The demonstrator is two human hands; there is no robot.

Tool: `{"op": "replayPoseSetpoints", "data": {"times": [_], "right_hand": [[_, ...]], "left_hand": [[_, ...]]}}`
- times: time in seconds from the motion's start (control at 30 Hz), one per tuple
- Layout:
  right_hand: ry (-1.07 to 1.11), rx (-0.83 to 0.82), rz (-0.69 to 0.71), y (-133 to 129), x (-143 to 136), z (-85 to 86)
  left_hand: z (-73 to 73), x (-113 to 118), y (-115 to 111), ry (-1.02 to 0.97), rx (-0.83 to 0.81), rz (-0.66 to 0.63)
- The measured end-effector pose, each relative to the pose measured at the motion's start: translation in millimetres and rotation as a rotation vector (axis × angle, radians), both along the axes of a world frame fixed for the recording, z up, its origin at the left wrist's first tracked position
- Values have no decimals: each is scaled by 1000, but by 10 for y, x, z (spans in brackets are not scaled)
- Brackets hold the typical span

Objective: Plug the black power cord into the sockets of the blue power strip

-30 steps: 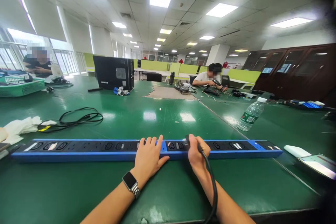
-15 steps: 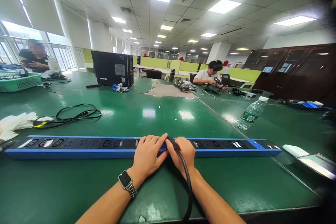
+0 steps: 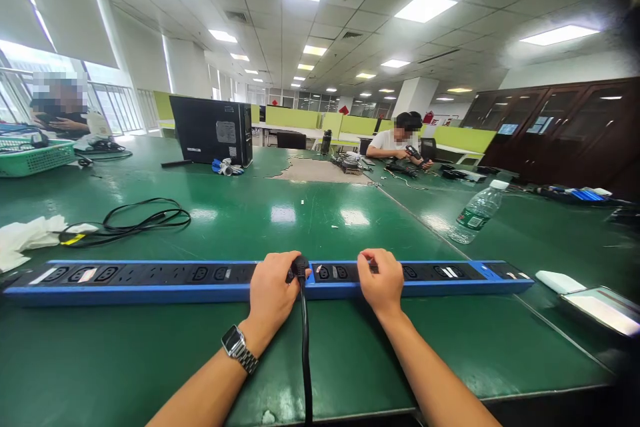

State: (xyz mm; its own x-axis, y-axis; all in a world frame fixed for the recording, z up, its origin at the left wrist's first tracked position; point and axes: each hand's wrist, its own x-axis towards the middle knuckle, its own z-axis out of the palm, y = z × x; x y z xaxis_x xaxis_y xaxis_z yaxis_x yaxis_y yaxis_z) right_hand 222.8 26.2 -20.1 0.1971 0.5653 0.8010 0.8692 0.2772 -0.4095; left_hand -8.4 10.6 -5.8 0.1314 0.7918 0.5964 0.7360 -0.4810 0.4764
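The large green table [image 3: 150, 347] with a shiny top carries everything in hand, and across its near part lies the long power strip [image 3: 333, 290], a straight bar with black socket faces and blue edges, flat and running from left to right in front of the person. Well behind it stands a black rectangular computer case [image 3: 210, 130], which has no part in this work. A thick, round, black rubber cable [image 3: 306, 360] comes from the bottom of the view, passes over the front edge of the strip and ends at its top. The left hand [image 3: 273, 287] rests on the strip and is bent around the cable's end, the thumb and fingers closed on it. The right hand [image 3: 383, 283] is over the strip farther right, loosely curled and partly open, with nothing visible in it; whether it touches the strip, I cannot tell. The smallest thing is the black moulded plug [image 3: 301, 265], upright on the socket face near the middle. By my judgement, the placing of this plug is well advanced, but its underside is hidden, so I cannot say if some pushing is left. Only this one plug shows on the strip.
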Motion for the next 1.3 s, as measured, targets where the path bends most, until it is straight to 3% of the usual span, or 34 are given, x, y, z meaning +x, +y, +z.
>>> {"op": "replayPoseSetpoints", "data": {"times": [0.13, 0.43, 0.97, 1.3], "right_hand": [[20, -80, -35, 6, 20, -32], [-141, -202, -7, -21, 2, -33], [-144, -230, -32, -48, -30, -24], [-124, -249, -35, -50, -45, -16]], "left_hand": [[47, 43, -21, 147, -40, 57], [171, 48, -36, 283, -95, -8], [-10, -28, 22, 299, 150, -168], [19, -15, 5, 369, 158, -184]]}}
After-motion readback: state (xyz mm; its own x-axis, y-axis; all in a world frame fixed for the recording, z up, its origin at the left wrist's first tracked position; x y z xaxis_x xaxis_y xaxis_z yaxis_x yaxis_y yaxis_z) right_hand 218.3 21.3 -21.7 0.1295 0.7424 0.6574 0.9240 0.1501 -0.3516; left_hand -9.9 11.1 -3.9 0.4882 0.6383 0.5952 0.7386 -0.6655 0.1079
